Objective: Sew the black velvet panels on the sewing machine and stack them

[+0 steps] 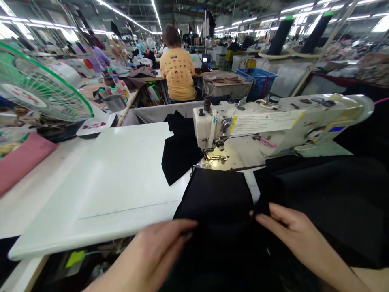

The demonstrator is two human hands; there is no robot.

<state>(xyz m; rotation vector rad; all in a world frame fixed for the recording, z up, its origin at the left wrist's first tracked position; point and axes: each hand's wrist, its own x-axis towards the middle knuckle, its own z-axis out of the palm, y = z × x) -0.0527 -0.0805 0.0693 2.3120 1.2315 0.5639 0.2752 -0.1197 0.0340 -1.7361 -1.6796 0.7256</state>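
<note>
So the black fabric piece (219,190) lay flat at the front edge of the white surface (127,170), its far edge just short of the needle area on the sewing machine (273,117), and the near part drooped over the edge. The left hand (152,251) came in low from the bottom, wrist angled up and right, thumb and fingers pinching the cloth's left side; it was a bit blurry. The right hand (294,229) reached in from the lower right, fingers bent, pinching dark cloth by the right side.

Around that: another black piece (180,156) sat left of the needle, touching the machine's foot area or close, can't tell which. A big dark cloth (334,194) was heaped on the right, crowding that forearm. Further out, a fan (42,89) stood far left, pink fabric (27,162) below it, and a person in a yellow shirt (178,73) sat ahead, back turned.
</note>
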